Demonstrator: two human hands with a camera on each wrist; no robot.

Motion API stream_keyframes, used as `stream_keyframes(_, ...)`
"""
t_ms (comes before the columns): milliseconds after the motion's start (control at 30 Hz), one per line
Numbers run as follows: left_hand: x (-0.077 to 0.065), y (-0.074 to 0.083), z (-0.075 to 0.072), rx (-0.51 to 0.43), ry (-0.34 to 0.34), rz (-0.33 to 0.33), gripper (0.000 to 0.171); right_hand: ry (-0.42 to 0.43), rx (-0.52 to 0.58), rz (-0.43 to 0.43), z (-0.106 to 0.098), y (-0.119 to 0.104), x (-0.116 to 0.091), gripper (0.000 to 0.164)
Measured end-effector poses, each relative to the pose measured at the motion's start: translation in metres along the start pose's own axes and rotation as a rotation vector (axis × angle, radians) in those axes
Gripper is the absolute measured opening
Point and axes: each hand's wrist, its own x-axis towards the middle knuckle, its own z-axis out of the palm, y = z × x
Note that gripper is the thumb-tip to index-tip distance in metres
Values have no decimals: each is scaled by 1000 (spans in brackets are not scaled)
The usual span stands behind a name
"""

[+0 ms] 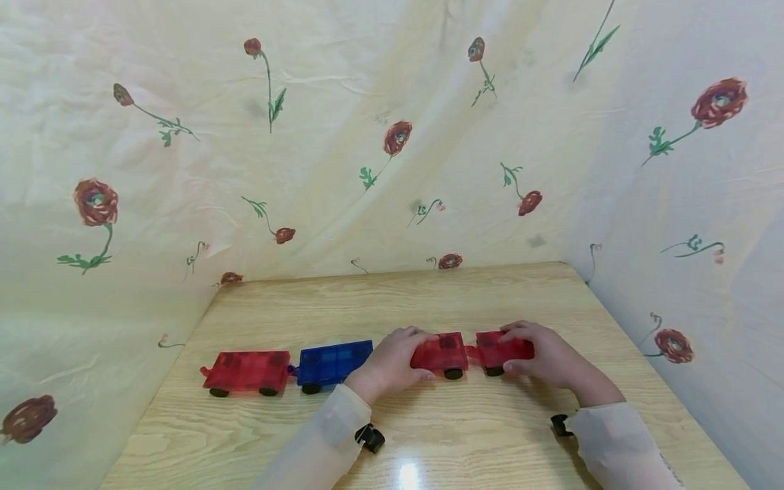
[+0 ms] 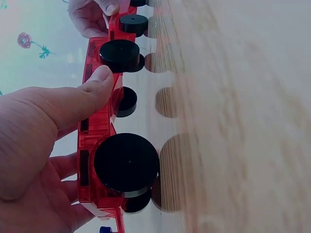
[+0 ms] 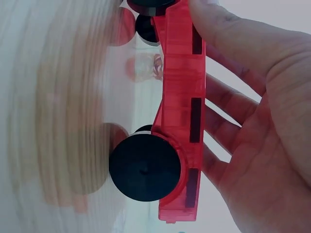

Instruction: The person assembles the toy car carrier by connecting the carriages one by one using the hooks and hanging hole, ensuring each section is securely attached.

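My left hand [image 1: 395, 364] grips a translucent red toy train car [image 1: 450, 348] with black wheels, thumb on the near side and fingers on the far side. To its right, my right hand [image 1: 539, 354] holds another red toy train car [image 1: 490, 344] in the same way. A small red hook [image 1: 471, 351] lies between these two cars. In the left wrist view the wheels [image 2: 127, 162] stand at the table surface. The right wrist view shows the right-hand car's black wheel [image 3: 146, 167] and dark inset strips along its edge.
Left of the hands, a blue car [image 1: 333, 362] stands behind my left hand, joined by its hook to a third red car [image 1: 248, 371]. All stand in a row on the wood-grain table [image 1: 465, 442]. Flower-printed cloth [image 1: 331, 136] hangs at the back and both sides.
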Motion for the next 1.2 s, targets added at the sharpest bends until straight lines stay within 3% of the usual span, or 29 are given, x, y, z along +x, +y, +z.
stream_keyframes(500, 0, -1, -1, 60, -6, 29, 70, -11, 24, -3, 0, 2, 2, 41)
stream_keyframes(867, 0, -2, -3, 53, -22, 24, 71, -20, 50, 19, -1, 0, 2, 38)
stream_keyframes(1200, -11, -22, -16, 103, -9, 37, 78, -30, 40, 19, -2, 2, 2, 38)
